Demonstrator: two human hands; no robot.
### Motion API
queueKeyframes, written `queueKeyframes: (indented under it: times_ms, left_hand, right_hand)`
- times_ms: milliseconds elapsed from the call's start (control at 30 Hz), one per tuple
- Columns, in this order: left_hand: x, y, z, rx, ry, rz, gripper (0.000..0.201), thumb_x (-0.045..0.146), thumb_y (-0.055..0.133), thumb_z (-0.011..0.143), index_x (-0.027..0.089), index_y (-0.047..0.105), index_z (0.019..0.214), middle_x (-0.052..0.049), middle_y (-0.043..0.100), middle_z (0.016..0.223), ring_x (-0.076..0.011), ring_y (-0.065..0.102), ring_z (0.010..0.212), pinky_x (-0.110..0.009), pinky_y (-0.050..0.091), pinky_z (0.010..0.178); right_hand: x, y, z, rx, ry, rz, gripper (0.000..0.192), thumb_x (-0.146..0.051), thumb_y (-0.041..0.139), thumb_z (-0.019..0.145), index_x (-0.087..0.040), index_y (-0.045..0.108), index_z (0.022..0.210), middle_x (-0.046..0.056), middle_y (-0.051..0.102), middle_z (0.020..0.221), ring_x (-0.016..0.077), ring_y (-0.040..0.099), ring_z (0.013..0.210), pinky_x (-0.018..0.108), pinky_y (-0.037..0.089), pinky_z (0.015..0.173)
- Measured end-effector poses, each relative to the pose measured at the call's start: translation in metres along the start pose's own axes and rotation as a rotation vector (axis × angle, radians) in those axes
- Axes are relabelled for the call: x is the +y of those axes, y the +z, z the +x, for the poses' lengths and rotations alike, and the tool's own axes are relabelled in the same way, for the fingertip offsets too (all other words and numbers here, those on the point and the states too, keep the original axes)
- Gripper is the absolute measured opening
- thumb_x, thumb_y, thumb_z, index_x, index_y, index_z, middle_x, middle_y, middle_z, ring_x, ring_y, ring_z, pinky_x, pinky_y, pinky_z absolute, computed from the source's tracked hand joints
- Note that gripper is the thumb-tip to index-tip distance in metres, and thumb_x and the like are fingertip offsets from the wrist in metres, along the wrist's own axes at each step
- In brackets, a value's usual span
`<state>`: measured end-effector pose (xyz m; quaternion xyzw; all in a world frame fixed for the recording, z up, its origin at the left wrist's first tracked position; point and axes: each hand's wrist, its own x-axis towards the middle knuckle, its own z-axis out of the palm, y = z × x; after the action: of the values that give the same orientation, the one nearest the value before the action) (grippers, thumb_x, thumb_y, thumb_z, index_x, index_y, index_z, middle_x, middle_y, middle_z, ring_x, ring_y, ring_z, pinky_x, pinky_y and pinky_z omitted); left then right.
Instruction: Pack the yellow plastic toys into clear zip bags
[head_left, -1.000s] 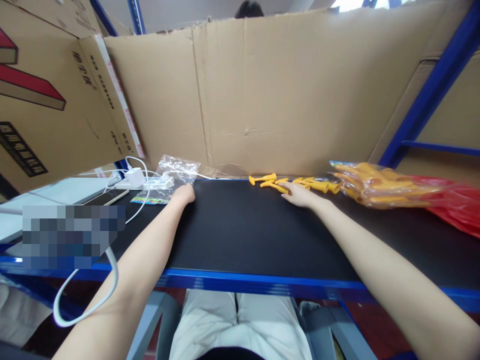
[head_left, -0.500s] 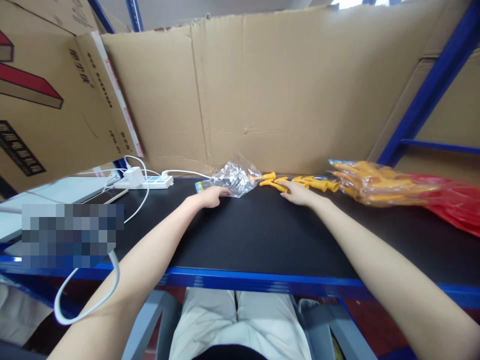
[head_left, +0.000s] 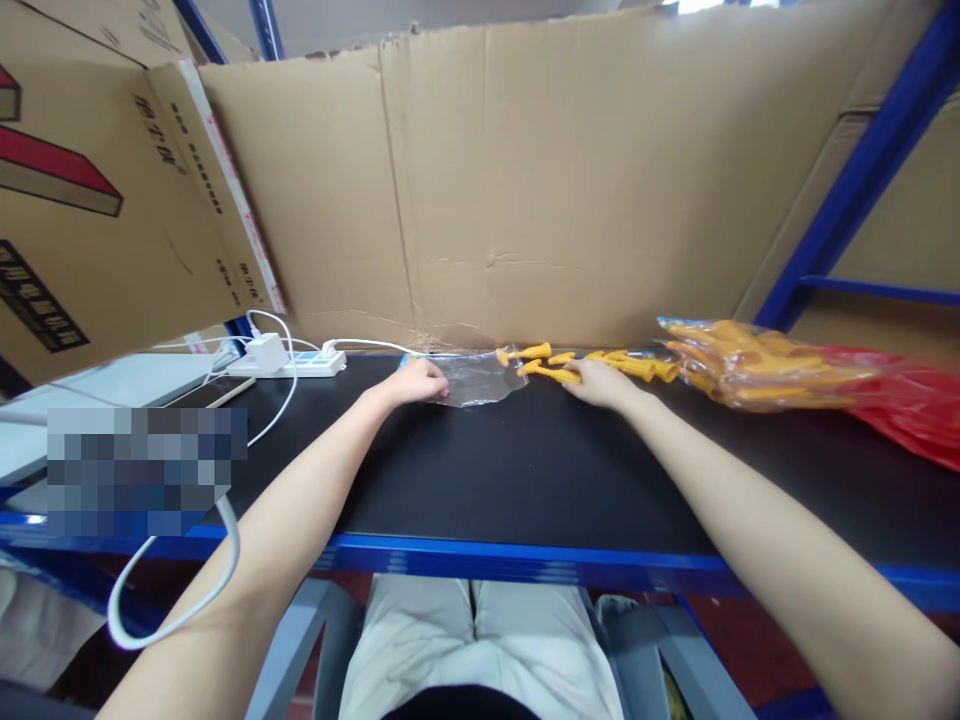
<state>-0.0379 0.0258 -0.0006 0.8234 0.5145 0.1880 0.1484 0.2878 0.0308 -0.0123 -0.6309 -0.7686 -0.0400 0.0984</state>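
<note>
Head: left fingers (head_left: 433,376) curled on bag (head_left: 480,381)

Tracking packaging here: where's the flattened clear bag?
In the head view's centre, the bag is at the left hand, extending right to the yellow pieces.

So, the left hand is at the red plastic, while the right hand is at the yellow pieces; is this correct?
Not quite: the head view shows the left hand at the clear plastic bag, not the red plastic. The right hand is indeed at the yellow pieces.
</note>
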Motion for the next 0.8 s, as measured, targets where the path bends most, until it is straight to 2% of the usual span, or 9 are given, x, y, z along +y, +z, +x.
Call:
queueKeyframes:
  times_ms: [100, 200, 267, 367, 433, 533, 600, 700, 800]
  left_hand:
    - [0.004, 0.009, 0.001, 0.105, 0.018, 0.233, 0.03, 0.028, 0.042, 0.078, 0.015, 0.068, 0.073, -0.007, 0.069, 0.077, -0.0194, 0.063, 0.078, -0.029, 0.047, 0.077]
    - [0.004, 0.024, 0.003, 0.203, 0.029, 0.347, 0.041, 0.037, 0.034, 0.086, 0.013, 0.063, 0.102, -0.014, 0.061, 0.112, -0.0251, 0.053, 0.108, -0.036, 0.038, 0.094]
    - [0.002, 0.033, 0.005, 0.14, -0.027, 0.353, 0.051, 0.047, 0.032, 0.087, 0.016, 0.049, 0.124, -0.016, 0.041, 0.136, -0.0304, 0.035, 0.126, -0.046, 0.028, 0.101]
    - [-0.001, 0.04, 0.006, -0.096, -0.103, 0.321, 0.058, 0.056, 0.022, 0.087, 0.026, 0.031, 0.137, -0.01, 0.019, 0.147, -0.0333, 0.015, 0.134, -0.057, 0.016, 0.101]
    - [-0.003, 0.04, 0.007, -0.167, -0.108, 0.311, 0.059, 0.057, 0.018, 0.088, 0.028, 0.027, 0.139, -0.008, 0.015, 0.148, -0.0332, 0.011, 0.135, -0.059, 0.013, 0.101]
    - [-0.003, 0.037, 0.007, -0.172, -0.099, 0.31, 0.06, 0.057, 0.019, 0.087, 0.028, 0.025, 0.14, -0.008, 0.013, 0.148, -0.0333, 0.01, 0.135, -0.059, 0.012, 0.101]
    - [-0.003, 0.036, 0.007, -0.174, -0.102, 0.306, 0.061, 0.057, 0.019, 0.087, 0.028, 0.025, 0.14, -0.008, 0.013, 0.148, -0.033, 0.01, 0.135, -0.059, 0.012, 0.102]
    - [-0.002, 0.035, 0.006, -0.195, -0.108, 0.3, 0.063, 0.059, 0.018, 0.086, 0.027, 0.022, 0.141, -0.007, 0.011, 0.149, -0.0322, 0.007, 0.135, -0.058, 0.009, 0.103]
    - [-0.001, 0.033, 0.005, -0.215, -0.108, 0.296, 0.064, 0.059, 0.017, 0.086, 0.027, 0.021, 0.141, -0.006, 0.01, 0.149, -0.0317, 0.006, 0.136, -0.058, 0.007, 0.103]
  right_hand:
    - [-0.005, -0.005, -0.002, -0.024, 0.041, -0.025, 0.041, -0.041, 0.047, 0.079, -0.018, 0.06, 0.11, 0.012, 0.064, 0.105, 0.0268, 0.059, 0.094, 0.036, 0.045, 0.077]
    - [-0.008, -0.008, -0.002, -0.062, 0.079, -0.049, 0.039, -0.044, 0.051, 0.076, -0.017, 0.063, 0.102, 0.013, 0.065, 0.099, 0.0273, 0.061, 0.09, 0.036, 0.046, 0.074]
    - [-0.007, -0.008, -0.001, -0.088, 0.092, -0.039, 0.036, -0.044, 0.052, 0.076, -0.017, 0.064, 0.097, 0.012, 0.066, 0.095, 0.0265, 0.062, 0.087, 0.034, 0.047, 0.071]
    - [-0.004, -0.01, 0.001, -0.064, 0.097, 0.009, 0.033, -0.041, 0.053, 0.076, -0.016, 0.065, 0.095, 0.012, 0.067, 0.093, 0.0258, 0.062, 0.085, 0.032, 0.046, 0.071]
    - [-0.004, -0.013, 0.002, 0.018, 0.101, 0.063, 0.034, -0.038, 0.054, 0.076, -0.015, 0.064, 0.099, 0.013, 0.066, 0.095, 0.0256, 0.062, 0.086, 0.031, 0.045, 0.072]
    - [-0.008, -0.021, -0.001, 0.177, 0.119, 0.194, 0.033, -0.037, 0.053, 0.077, -0.015, 0.064, 0.1, 0.012, 0.066, 0.093, 0.0238, 0.061, 0.085, 0.03, 0.044, 0.073]
    - [-0.014, -0.027, -0.004, 0.226, 0.094, 0.302, 0.034, -0.039, 0.052, 0.078, -0.015, 0.063, 0.1, 0.01, 0.067, 0.09, 0.0216, 0.061, 0.082, 0.028, 0.044, 0.072]
    - [-0.023, -0.034, -0.009, 0.143, -0.04, 0.436, 0.037, -0.041, 0.054, 0.077, -0.015, 0.061, 0.103, 0.007, 0.066, 0.084, 0.0185, 0.06, 0.075, 0.027, 0.044, 0.068]
    - [-0.024, -0.038, -0.013, -0.048, -0.139, 0.453, 0.036, -0.039, 0.057, 0.074, -0.015, 0.061, 0.101, 0.004, 0.064, 0.077, 0.0159, 0.058, 0.066, 0.026, 0.044, 0.064]
